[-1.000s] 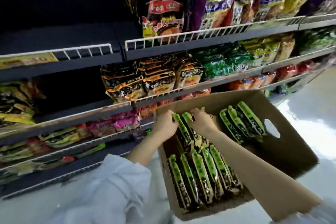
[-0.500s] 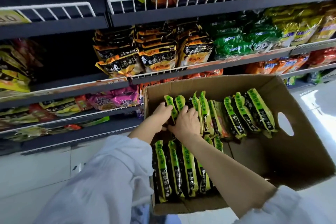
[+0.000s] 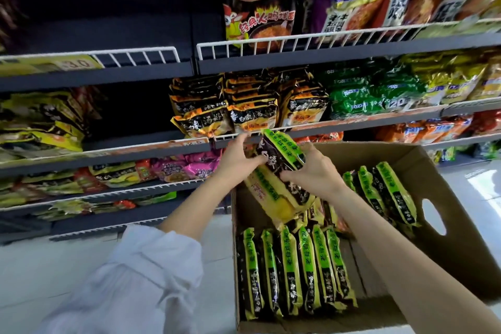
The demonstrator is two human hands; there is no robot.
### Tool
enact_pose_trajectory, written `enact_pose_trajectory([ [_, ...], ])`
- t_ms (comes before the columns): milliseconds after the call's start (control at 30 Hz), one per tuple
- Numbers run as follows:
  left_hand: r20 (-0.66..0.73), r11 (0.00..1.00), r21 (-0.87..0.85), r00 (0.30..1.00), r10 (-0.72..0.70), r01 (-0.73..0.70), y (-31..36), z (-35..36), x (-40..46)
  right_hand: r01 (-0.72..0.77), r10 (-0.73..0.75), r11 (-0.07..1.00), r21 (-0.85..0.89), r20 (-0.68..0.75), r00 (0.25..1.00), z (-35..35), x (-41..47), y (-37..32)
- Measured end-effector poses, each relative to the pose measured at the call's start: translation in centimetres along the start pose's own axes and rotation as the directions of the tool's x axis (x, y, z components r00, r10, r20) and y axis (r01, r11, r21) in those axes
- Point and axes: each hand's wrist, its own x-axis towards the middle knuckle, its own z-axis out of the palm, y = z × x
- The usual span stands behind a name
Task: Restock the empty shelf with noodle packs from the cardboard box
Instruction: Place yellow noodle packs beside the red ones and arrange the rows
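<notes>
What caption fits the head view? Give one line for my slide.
Both hands, left and right, lift green noodle packs from the cardboard box.

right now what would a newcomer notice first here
Both hands, left hand and right hand, grip a bundle of green packs lifted above the box at centre. More green packs stand in rows inside the box. Up left, a dark bare shelf gapes behind its white wire rail, beside crowded shelves of bright packs.
</notes>
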Motion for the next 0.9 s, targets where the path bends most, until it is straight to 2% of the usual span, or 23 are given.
enact_pose_trajectory([
  [133, 0.165, 0.999, -0.048, 0.986, 0.020, -0.013, 3.1, -4.4, -1.0, 0.143, -0.143, 0.990, -0.010, 0.022, 0.989, -4.8, -0.8, -3.9],
  [300, 0.159, 0.987, -0.128, 0.981, 0.112, -0.092, 5.3, -10.0, -1.6, 0.321, -0.320, 0.945, -0.067, 0.031, 0.947, -7.6, -1.9, -10.9],
  [433, 0.028, 0.964, -0.202, 0.982, 0.184, -0.175, 5.4, -15.5, -2.2, 0.429, -0.426, 0.899, -0.086, 0.058, 0.903, -7.0, -1.7, -16.7],
  [633, -0.216, 0.910, -0.296, 0.948, 0.232, -0.290, 3.3, -26.0, -2.1, 0.583, -0.589, 0.805, -0.112, -0.024, 0.808, -2.4, 0.7, -27.5],
  [767, -0.350, 0.915, -0.206, 0.899, 0.263, -0.348, 1.9, -33.9, -2.2, 0.641, -0.650, 0.755, -0.136, -0.033, 0.759, 1.8, 2.3, -35.6],
  [900, -0.406, 0.911, -0.121, 0.857, 0.317, -0.395, 0.7, -40.6, -1.7, 0.690, -0.700, 0.713, -0.128, -0.060, 0.712, 4.6, 3.8, -41.7],
])
